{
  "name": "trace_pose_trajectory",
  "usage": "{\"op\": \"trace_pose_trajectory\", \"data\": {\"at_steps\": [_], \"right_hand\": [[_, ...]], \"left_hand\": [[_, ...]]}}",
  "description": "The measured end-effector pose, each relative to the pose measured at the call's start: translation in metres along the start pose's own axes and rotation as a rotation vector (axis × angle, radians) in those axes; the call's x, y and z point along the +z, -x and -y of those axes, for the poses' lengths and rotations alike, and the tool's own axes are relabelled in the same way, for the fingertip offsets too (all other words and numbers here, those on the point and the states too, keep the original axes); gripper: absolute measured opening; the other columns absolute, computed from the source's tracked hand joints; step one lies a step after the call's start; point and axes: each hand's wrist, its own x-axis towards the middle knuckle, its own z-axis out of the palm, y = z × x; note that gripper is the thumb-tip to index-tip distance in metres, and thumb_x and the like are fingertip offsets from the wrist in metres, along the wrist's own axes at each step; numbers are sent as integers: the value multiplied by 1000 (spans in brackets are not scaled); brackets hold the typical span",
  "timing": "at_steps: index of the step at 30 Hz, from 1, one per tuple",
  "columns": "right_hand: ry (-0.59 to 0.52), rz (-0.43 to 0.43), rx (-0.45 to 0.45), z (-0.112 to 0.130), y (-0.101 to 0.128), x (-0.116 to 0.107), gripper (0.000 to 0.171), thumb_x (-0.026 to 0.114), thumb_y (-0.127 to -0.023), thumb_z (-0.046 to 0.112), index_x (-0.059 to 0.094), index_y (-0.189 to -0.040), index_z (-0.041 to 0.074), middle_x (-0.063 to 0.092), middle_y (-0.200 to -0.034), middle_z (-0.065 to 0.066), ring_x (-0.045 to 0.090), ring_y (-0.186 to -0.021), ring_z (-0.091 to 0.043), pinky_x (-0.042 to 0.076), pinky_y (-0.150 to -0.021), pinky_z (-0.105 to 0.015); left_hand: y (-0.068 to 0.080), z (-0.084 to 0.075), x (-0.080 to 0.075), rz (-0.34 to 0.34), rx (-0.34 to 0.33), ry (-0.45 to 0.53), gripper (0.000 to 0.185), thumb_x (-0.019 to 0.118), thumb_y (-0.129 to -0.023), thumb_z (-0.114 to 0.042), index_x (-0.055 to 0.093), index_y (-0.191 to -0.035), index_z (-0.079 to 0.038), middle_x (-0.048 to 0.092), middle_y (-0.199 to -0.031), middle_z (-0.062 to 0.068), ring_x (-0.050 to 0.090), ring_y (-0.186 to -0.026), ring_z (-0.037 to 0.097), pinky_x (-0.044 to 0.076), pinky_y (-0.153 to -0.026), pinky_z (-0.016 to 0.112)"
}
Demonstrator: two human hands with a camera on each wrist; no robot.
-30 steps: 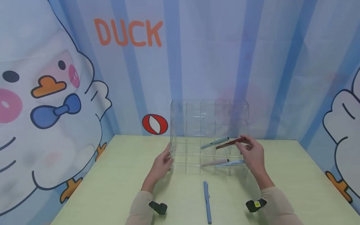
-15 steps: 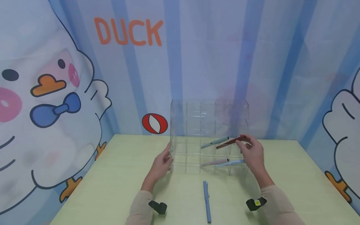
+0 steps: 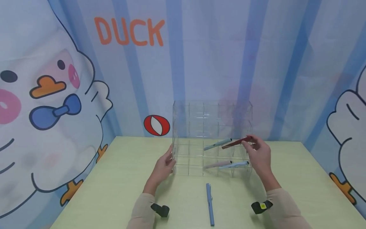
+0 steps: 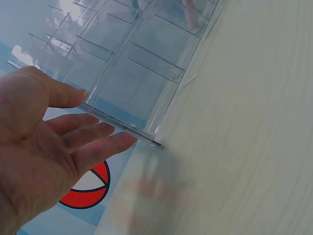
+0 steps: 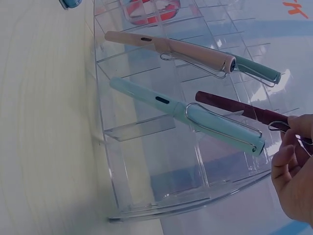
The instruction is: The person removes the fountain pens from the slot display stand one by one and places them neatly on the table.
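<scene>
A clear acrylic rack (image 3: 212, 109) with a grid of slots stands at the back of the pale green table (image 3: 114, 178). My left hand (image 3: 163, 165) rests with straight fingers (image 4: 105, 144) against the rack's left edge (image 4: 122, 127). My right hand (image 3: 258, 152) pinches the end of a dark red pen (image 3: 235, 142) (image 5: 239, 108) that pokes into an upper right slot. A grey-green pen (image 3: 218, 144) (image 5: 257, 71) lies in the slot beside it. Below sit a pink pen (image 3: 218, 164) (image 5: 166, 45) and a light blue pen (image 3: 238, 164) (image 5: 188, 112).
A blue pen (image 3: 210, 203) lies loose on the table in front of the rack, between my forearms. A printed duck backdrop (image 3: 57, 95) hangs close behind the table and along both sides.
My right hand and the dark red pen have shifted slightly right and up. The left hand stays against the rack's left edge.
</scene>
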Motion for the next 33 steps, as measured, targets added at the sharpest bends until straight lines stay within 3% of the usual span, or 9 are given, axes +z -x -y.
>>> {"op": "trace_pose_trajectory", "data": {"at_steps": [8,15,25,33], "right_hand": [[-42,-64,-18,2,-4,-3,31,68,-95,9,64,-123,-4,68,-105,-18,61,-85,3,53,-64,-15],[-248,-69,-5,8,-1,-5,32,62,-96,-1,56,-127,-10,59,-109,-13,68,-91,-2,56,-75,-22],[-279,-121,10,8,-1,-11,38,54,-102,4,47,-138,-3,52,-111,-6,68,-88,-4,57,-71,-24],[-381,-160,-19,9,1,-16,37,56,-100,1,50,-136,-3,54,-107,-9,71,-86,-12,58,-66,-26]], "left_hand": [[-3,-2,-1,-3,7,-7,73,52,-102,-4,18,-161,-31,34,-159,16,44,-137,39,56,-83,50],[-3,2,0,-2,-4,6,72,52,-103,-6,18,-161,-32,34,-158,16,44,-136,39,56,-83,48],[-5,2,3,6,5,11,72,52,-103,-8,18,-161,-33,35,-158,12,46,-136,36,56,-81,46],[-3,5,0,-11,-10,4,71,53,-103,-6,20,-160,-32,38,-157,14,48,-135,36,57,-77,42]]}}
